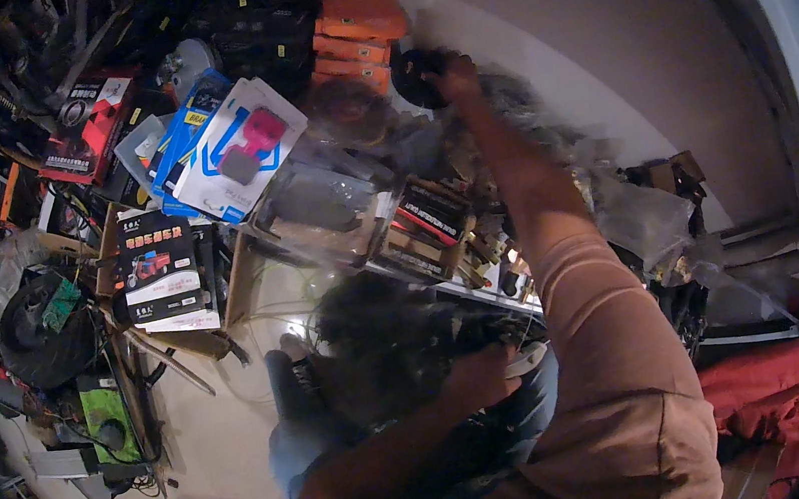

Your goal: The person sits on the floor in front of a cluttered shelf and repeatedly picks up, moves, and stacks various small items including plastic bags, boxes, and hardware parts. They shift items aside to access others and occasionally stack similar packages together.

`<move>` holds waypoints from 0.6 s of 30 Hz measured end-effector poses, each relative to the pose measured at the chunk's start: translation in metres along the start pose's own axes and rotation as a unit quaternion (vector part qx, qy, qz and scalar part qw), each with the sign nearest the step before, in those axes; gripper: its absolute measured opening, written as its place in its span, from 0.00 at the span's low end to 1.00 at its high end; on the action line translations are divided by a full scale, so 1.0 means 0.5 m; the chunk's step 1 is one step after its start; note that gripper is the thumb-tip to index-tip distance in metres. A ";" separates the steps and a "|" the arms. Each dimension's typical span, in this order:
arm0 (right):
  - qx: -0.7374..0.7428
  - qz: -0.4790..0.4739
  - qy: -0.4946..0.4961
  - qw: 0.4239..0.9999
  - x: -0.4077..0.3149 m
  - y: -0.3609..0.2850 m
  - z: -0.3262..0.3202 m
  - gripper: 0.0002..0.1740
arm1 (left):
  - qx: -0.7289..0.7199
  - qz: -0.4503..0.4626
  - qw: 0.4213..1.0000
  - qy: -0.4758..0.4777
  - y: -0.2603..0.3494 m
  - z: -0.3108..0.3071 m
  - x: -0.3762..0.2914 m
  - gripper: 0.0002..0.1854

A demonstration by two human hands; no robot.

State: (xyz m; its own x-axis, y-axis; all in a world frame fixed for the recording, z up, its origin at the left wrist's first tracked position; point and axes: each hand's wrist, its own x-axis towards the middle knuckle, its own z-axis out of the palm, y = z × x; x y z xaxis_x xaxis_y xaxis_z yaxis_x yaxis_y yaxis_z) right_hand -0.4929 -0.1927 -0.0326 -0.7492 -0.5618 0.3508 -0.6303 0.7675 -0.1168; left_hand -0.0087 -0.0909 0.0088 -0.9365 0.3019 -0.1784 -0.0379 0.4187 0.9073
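My right hand (459, 79) is stretched out to the back of the shelf, by the wall. Its fingers close over the edge of a black round object (417, 80), blurred, perhaps a roll or coil. Left of that stand stacked orange boxes (351, 51). Low in front of my body, my left hand (481, 379) is curled around a pale object (527, 360) like a tool handle; most of it is hidden. Beyond the left hand is a large dark mass (386, 319), too dim to make out.
Carded brake pads (239, 149) top a pile of packages. A black parts box (158, 255) lies in an open carton. A clear plastic bin (318, 203) and small boxes (429, 215) line the shelf. A tyre (47, 330) lies left; red cloth (781, 388) is at right.
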 end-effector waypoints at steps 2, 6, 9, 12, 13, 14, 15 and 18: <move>0.032 0.001 0.007 0.999 0.014 0.024 -0.003 0.39 | 0.002 0.006 1.000 -0.009 -0.011 0.015 0.013 0.27; 0.016 0.010 0.008 1.000 0.019 0.036 -0.013 0.42 | -0.003 0.025 1.000 0.002 -0.022 0.026 0.018 0.27; -0.009 0.048 -0.021 0.999 0.003 -0.017 -0.038 0.42 | -0.012 0.021 0.999 0.023 -0.021 0.026 0.016 0.26; -0.062 -0.017 0.058 0.996 -0.035 -0.023 -0.059 0.39 | -0.004 0.016 1.000 0.005 -0.015 0.014 0.019 0.26; -0.080 -0.060 0.097 0.990 -0.051 -0.031 -0.064 0.37 | 0.004 0.007 1.000 -0.001 -0.011 0.012 0.018 0.26; -0.036 -0.081 0.066 0.994 -0.064 -0.037 -0.073 0.36 | 0.012 -0.003 1.000 -0.007 -0.009 0.011 0.018 0.27; 0.006 -0.100 0.035 0.994 -0.079 -0.046 -0.099 0.34 | 0.006 0.002 1.000 0.000 -0.010 0.017 0.018 0.27; 0.034 -0.095 -0.041 0.994 -0.090 -0.019 -0.096 0.30 | 0.015 0.067 0.997 0.038 -0.020 0.034 0.025 0.27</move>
State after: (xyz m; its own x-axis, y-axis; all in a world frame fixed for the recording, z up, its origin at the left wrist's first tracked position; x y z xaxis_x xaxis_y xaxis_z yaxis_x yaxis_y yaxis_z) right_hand -0.4435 -0.1600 -0.0028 -0.6283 -0.7197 0.2953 -0.7717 0.6246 -0.1196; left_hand -0.0141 -0.0769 -0.0087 -0.9565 0.2906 -0.0265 0.0981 0.4058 0.9087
